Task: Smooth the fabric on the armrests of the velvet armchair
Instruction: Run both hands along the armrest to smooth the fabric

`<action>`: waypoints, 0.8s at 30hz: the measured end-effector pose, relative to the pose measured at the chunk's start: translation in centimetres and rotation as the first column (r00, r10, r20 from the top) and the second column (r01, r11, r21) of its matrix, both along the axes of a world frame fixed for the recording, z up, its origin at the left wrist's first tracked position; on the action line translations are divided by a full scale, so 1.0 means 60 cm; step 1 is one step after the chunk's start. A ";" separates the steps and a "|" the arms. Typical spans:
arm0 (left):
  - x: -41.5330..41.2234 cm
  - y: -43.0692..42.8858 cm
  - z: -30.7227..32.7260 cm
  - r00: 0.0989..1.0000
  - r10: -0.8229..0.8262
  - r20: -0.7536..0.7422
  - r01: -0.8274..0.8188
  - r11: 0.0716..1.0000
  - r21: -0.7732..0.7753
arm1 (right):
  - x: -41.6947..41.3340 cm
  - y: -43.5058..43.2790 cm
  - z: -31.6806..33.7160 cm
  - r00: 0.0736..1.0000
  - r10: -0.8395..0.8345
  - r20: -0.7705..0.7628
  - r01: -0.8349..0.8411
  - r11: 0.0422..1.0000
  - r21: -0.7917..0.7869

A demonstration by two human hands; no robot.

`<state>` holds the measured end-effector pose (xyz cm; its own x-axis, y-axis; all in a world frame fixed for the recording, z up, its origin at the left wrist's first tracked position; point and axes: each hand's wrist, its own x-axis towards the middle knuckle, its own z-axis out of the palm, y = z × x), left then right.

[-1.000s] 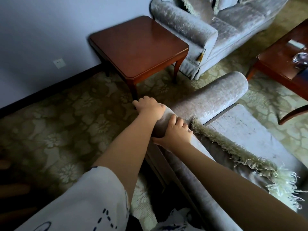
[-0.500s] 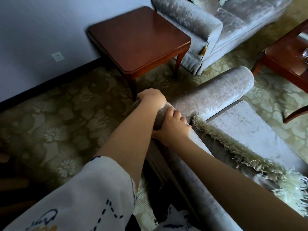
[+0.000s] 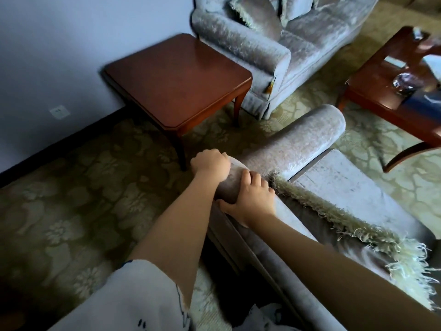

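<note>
1. At the centre of the frame, the left hand was curled over the outer side of the armrest of the velvet armchair, fingers clenched into the fabric.
2. Just to its right, the right hand lay on the crown of the same armrest, fingers bent and gripping the velvet, thumb spread toward the lower left.
3. The armrest ran from the centre toward the upper right; the seat and a fringed cushion lay to its right.
4. Risk: with 2 hands pulling opposite ways, the cover could bunch between them and form a new crease.
5. Risk: stroking against the pile would likely leave a dull streak.
6. Risk: the right hand sat beside the fringe; a careless sweep could snag and drag it.
7. Risk: the side table stood near the left hand, so a wide stroke could knock it.
8. No brand, label or legible writing was visible; the sleeve at lower left carried dark marks, not readable.
</note>
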<state>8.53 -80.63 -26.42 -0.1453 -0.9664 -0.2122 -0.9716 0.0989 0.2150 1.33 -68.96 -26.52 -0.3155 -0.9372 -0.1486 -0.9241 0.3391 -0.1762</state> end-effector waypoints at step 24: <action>0.026 -0.005 -0.024 0.950 0.061 -0.306 -0.101 0.988 -0.116 | 0.019 0.002 -0.022 0.998 -0.055 -0.032 0.048 0.981 -0.186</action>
